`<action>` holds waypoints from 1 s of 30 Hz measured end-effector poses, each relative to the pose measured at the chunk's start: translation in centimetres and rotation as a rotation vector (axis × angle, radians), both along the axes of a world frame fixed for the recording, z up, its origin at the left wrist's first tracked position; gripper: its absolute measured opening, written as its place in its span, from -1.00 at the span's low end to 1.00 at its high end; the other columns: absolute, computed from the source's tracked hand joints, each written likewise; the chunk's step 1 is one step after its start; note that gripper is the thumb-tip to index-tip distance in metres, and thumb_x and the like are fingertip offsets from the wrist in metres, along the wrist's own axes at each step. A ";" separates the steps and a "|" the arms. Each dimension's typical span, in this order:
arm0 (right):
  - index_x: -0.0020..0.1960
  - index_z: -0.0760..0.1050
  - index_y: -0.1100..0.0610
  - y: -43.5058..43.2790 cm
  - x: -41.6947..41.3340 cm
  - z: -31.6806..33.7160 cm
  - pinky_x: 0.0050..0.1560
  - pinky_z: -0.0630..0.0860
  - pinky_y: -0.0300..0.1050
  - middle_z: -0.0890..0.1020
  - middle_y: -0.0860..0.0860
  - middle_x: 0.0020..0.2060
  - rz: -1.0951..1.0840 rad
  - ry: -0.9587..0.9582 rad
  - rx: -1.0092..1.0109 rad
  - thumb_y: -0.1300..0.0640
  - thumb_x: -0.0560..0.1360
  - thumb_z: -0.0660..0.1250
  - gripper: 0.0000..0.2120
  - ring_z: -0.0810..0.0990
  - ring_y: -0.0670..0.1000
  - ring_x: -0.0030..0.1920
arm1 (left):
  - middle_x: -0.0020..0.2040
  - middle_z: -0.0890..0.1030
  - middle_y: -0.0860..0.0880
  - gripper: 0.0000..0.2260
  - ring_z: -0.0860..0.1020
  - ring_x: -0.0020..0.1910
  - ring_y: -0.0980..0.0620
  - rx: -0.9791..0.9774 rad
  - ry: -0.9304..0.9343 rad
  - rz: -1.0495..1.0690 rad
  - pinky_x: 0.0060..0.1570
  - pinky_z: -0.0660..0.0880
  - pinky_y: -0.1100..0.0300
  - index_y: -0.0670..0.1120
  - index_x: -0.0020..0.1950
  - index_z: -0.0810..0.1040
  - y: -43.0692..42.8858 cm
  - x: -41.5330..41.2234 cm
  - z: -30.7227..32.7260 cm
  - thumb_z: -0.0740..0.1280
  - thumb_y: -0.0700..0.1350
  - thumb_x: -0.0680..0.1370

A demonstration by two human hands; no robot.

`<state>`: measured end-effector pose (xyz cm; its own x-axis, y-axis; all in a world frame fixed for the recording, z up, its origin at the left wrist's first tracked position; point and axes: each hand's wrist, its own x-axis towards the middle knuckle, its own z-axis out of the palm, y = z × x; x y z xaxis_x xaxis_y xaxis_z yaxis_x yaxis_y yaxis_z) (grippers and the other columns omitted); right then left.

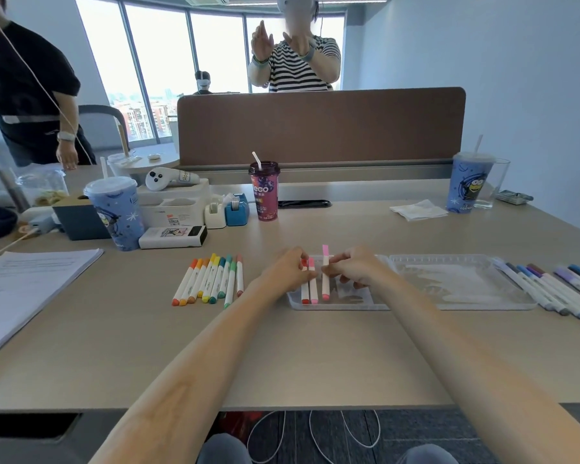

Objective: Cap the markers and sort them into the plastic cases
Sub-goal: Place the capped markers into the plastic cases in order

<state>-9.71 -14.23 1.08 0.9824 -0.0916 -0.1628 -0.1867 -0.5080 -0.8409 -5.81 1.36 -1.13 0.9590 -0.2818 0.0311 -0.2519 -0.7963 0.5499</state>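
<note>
While the right hand pinches a pink marker at mid-barrel, the left hand curls its fingers round the caps of two markers lying in the case. Spare markers wait at the case's nine o'clock on the desk. Light, stiff and smooth, each probably handles best pinched mid-barrel.

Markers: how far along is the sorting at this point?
Early. Done: a red marker and a pink marker lie in the first case, seemingly capped. In hand: the right hand pinches a pale pink marker beside them while the left hand grips the red marker's top. Left: the orange-to-green row on the table, the blue and purple row, and the second case.
</note>
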 end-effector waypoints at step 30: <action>-0.06 0.65 0.25 1.6 0.1 0.5 -0.66 0.23 -0.39 0.54 -0.01 -0.46 0.010 0.017 -0.231 0.12 0.49 0.44 -0.83 0.45 -0.13 -0.53 | -0.03 0.49 0.06 -0.81 0.46 -0.03 0.09 -0.099 -0.106 0.097 -0.07 0.38 0.22 -0.05 0.18 0.51 4.4 -2.4 0.8 0.27 -0.07 0.58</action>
